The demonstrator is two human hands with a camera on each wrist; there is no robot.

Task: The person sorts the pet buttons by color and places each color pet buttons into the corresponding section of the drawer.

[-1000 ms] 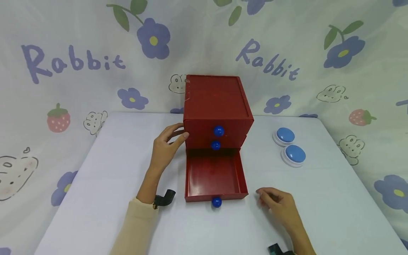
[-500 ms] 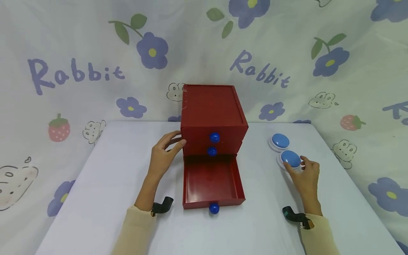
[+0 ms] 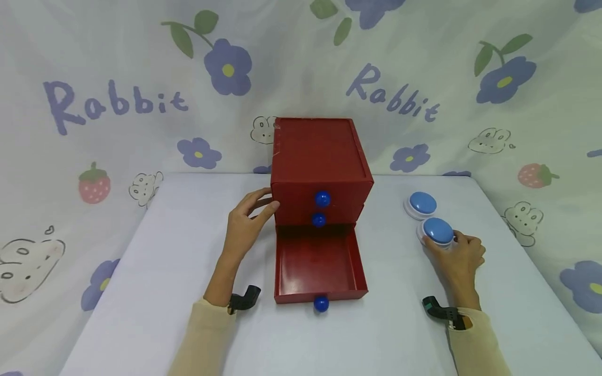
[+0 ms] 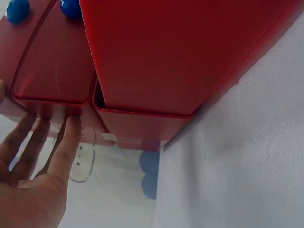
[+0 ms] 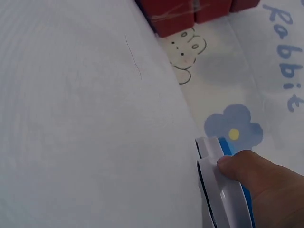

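Observation:
My right hand grips the nearer of two round push buttons, thumb on one side of its white base and fingers on the other. In the right wrist view the thumb presses the white rim; whether the base is off the table cannot be told. The second blue-topped button sits just behind it. At the red drawer cabinet, my left hand rests fairly straight fingertips against the left side. The cabinet's bottom drawer is pulled out, with nothing inside; the two upper drawers are closed.
Blue ball knobs stick out of the drawer fronts, the lowest knob nearest me. A white table carries everything. Behind it hangs a patterned cloth with flowers and rabbits.
My right hand has moved from beside the open drawer, right and away from me, to the nearer button and taken hold of it. The left hand stays at the cabinet.

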